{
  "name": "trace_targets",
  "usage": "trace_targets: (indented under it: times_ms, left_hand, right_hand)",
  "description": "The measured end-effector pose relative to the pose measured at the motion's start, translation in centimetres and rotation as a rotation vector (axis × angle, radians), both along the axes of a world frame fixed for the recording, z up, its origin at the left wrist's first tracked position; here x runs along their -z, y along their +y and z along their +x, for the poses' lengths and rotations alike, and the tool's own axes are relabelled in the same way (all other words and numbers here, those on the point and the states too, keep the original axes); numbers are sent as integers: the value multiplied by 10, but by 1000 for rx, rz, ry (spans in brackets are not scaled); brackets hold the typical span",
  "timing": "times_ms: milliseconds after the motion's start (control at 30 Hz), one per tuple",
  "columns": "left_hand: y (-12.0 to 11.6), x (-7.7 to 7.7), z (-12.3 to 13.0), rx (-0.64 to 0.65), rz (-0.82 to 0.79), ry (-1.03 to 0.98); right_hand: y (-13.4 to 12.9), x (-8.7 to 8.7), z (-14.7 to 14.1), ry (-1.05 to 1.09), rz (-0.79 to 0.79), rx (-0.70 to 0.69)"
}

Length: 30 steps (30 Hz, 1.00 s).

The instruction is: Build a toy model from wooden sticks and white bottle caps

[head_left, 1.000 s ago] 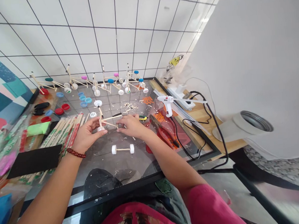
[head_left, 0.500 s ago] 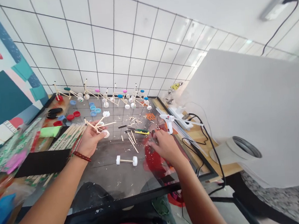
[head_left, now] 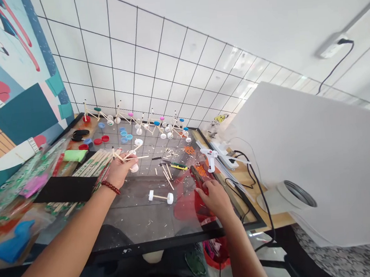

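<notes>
The wooden-stick frame with its white plastic wheel [head_left: 132, 157] sits in the left hand [head_left: 119, 171], held in a narrow pinch above the glass tabletop [head_left: 136, 218]. The right hand [head_left: 215, 197] has let go of it and dropped, half-curled, to the red-handled pliers [head_left: 198, 177]; whether it grips them, I can't tell.

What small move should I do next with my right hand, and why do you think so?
Probably close the right hand on the red-handled pliers and lift them toward the stick frame in the left hand. The fingers lie at the pliers' handles, and the left hand holds the frame up, within reach.
</notes>
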<state>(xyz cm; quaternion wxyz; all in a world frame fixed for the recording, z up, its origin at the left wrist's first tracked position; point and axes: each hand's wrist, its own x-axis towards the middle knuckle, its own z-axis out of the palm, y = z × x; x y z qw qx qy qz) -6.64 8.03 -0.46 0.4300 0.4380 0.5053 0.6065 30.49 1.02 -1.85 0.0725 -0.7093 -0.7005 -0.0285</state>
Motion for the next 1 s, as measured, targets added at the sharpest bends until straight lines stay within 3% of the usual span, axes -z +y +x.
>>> trace_targets:
  times_ms: [100,200,367,533,800,1000]
  left_hand:
    - [-3,-1,-2,26,22,139]
    - [-9,-7,1,92,47,183]
    - [-14,-10,10,205,29,171]
    - [-16,-9,11,249,22,223]
    - [-16,-9,12,208,33,238]
    - [-16,-7,14,230,68,313]
  right_hand:
    - [0,-5,-5,84,135,-50]
    - [8,-16,-30,318,328,-231]
    - [44,-29,-109,681,278,-482]
    - [74,-22,-154,633,222,-576]
    - [75,-13,-155,483,94,-504]
    - [66,-6,-156,291,106,-470]
